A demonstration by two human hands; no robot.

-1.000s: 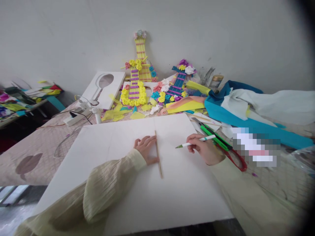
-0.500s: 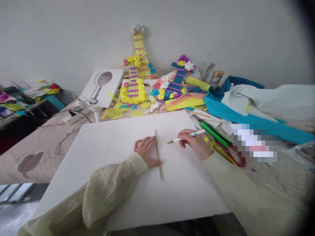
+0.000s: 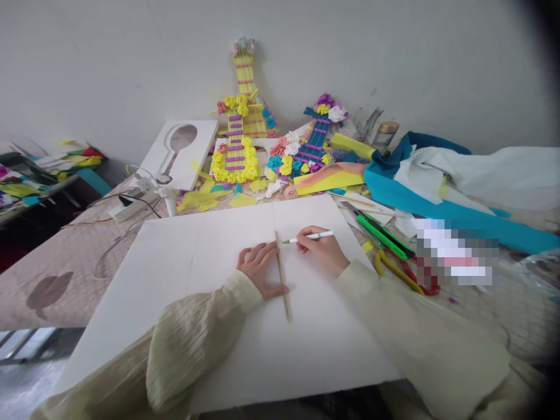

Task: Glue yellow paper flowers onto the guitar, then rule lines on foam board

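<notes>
A large white board (image 3: 236, 356) lies before me on the table. My left hand (image 3: 259, 269) holds a thin wooden stick (image 3: 282, 274) down against it, fingertips near the stick's upper part and thumb lower down. A faint line runs on the board above the stick's upper end. Pinched in my right hand (image 3: 321, 248) is a white pen (image 3: 321, 234) with a teal band. Its tip points left, close to the stick's upper end; whether it touches the board I cannot tell.
Right of the board lie a green utility knife (image 3: 385, 234), yellow-and-red-handled pliers (image 3: 400, 273) and blue crepe paper (image 3: 459, 219). Paper-flower guitar shapes (image 3: 236, 146) stand at the back wall. A power strip (image 3: 133, 207) with cables sits at left, near a white cut-out panel (image 3: 153, 146).
My right hand has moved left and slightly up, bringing the pen tip close to the stick. My left hand and the stick stay in place.
</notes>
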